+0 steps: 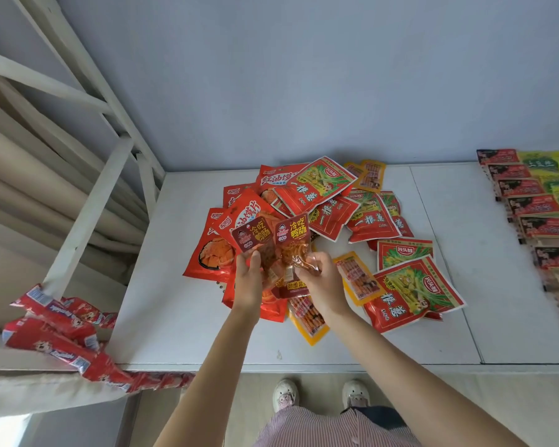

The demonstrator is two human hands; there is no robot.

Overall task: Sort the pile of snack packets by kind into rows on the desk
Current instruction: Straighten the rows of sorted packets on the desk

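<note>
Head view: hands [281,279] pinch two brown-labelled, clear-bottomed packets [271,243].

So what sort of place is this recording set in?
Probably a dorm room or bedroom: a white desk against a plain wall, a white bunk-style ladder frame beside it, and what looks like bedding behind.

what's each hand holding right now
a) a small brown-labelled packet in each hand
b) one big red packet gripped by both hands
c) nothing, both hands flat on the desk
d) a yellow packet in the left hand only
a: the left hand pinches one small brown-labelled packet and the right hand pinches a second matching packet, both lifted over the pile on the desk.
</note>
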